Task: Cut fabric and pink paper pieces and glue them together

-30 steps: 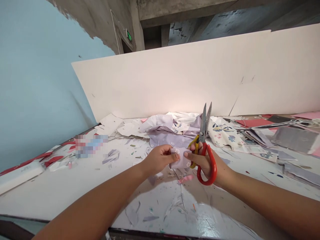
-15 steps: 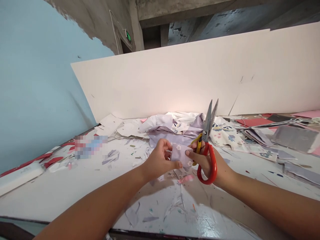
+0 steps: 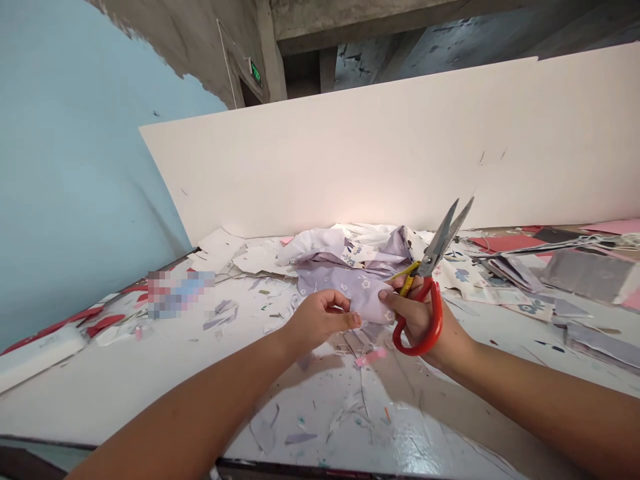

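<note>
My right hand (image 3: 425, 323) has red-handled scissors (image 3: 437, 243) hooked on it, their blades slightly apart and pointing up and away. Its thumb and fingers also pinch a small lilac fabric piece (image 3: 376, 303) with white flowers. A yellow band with dark marks (image 3: 409, 283), like a tape measure, shows beside the scissors at these fingers. Just left of the piece is my left hand (image 3: 323, 321), thumb and forefinger apart, with nothing visible between them. Behind both hands lies a heap of lilac flowered cloth (image 3: 330, 277); where the pinched piece ends against it is hard to tell.
A white panel (image 3: 350, 160) stands along the table's back edge. Scraps and threads litter the white table (image 3: 200, 380). Floral cloth (image 3: 465, 273), red pieces (image 3: 505, 243) and grey-lilac stacks (image 3: 593, 277) lie on the right. A white bar-shaped object (image 3: 43, 353) is at the left edge.
My right hand has moved slightly right with the scissors, which now tilt further right. The fabric piece has gone with it, out of my left fingers, which have parted.
</note>
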Motion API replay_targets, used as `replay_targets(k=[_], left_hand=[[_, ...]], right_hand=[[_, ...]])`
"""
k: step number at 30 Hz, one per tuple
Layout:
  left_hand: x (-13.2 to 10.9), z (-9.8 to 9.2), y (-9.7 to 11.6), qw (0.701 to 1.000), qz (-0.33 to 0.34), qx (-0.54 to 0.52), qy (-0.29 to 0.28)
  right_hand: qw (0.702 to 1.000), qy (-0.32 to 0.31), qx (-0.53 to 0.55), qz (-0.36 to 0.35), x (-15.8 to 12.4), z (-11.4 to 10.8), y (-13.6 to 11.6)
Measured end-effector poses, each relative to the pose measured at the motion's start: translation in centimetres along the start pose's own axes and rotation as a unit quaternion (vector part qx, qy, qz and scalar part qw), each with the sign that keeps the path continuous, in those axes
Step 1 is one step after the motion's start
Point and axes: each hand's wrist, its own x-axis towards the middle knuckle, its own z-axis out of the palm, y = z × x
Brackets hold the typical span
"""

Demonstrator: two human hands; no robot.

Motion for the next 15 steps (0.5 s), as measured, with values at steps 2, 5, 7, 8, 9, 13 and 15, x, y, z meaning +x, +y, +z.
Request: replay_targets(k=[2, 5, 7, 8, 9, 13, 15], left_hand=[[0.0, 0.0, 0.1, 1.000, 0.003, -0.008, -0.009], [-0.1, 0.1, 0.1, 1.000, 0.025, -0.011, 0.000], [-0.1, 0.1, 0.0, 0.999, 0.037, 0.007, 0.014], [-0.1, 0.1, 0.0, 0.999, 0.043, 0.021, 0.022], [-0.2, 0.1, 0.0, 0.998, 0.050, 0.036, 0.028], [-0.3, 0.1, 0.0, 0.991, 0.077, 0.101, 0.050], [-0.4, 0.2, 0.0, 0.988, 0.082, 0.121, 0.051]], right_hand=[[1.000, 0.002, 0.008, -0.007, 0.1, 0.0, 0.1], [1.000, 0.007, 0.009, -0.007, 0.1, 0.0, 0.2], [1.000, 0.006, -0.003, -0.001, 0.1, -0.1, 0.1], [1.000, 0.008, -0.012, 0.003, 0.1, -0.1, 0.0], [1.000, 0.012, -0.020, 0.006, 0.0, 0.0, -0.1], [0.999, 0.007, -0.045, 0.004, -0.3, 0.2, -0.8], [0.998, 0.000, -0.064, 0.002, -0.4, 0.3, -1.1]])
